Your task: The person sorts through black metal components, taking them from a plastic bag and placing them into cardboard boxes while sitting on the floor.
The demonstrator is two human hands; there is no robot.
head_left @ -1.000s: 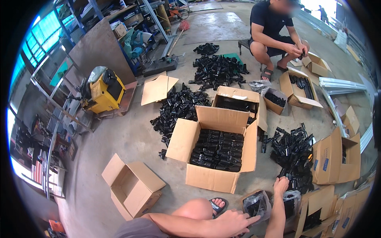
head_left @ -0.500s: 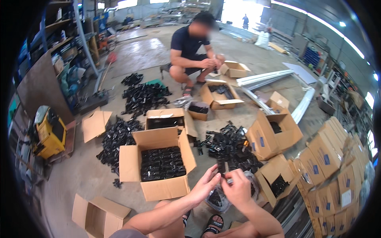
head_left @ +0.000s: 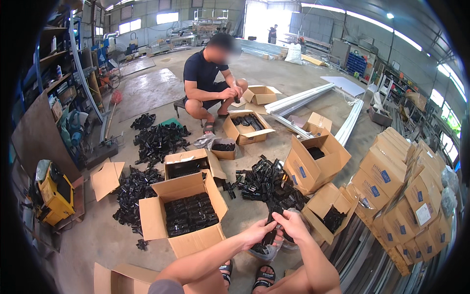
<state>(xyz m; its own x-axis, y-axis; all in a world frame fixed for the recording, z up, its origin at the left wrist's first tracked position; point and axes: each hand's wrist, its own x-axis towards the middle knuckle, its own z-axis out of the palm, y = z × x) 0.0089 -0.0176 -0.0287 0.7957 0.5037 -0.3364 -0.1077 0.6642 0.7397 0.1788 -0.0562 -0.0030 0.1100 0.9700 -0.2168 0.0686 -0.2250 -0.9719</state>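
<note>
In front of my knees, my left hand (head_left: 258, 233) is closed around a long black plastic part (head_left: 270, 238). My right hand (head_left: 293, 226) pinches the same part near its upper end, thumb close to my left thumb. Fingers hide some of its shape. Just under my hands sits a clear plastic bag (head_left: 268, 254) with black pieces in it. A loose pile of black parts (head_left: 262, 181) lies beyond my hands. To the left stands an open cardboard box (head_left: 198, 243) packed with rows of similar black parts (head_left: 191, 215).
A co-worker (head_left: 205, 78) sits on a low stool, handling a small dark piece beside another open box (head_left: 249, 137). More black heaps (head_left: 159, 142) lie left. Open cartons (head_left: 316, 169) stand right, near stacked closed cartons (head_left: 384, 171) and white metal profiles (head_left: 298, 103).
The view has tilted up, and the scene sits further left. My right fingers have moved to the part's upper end. More of its lower length now shows below my left hand.
</note>
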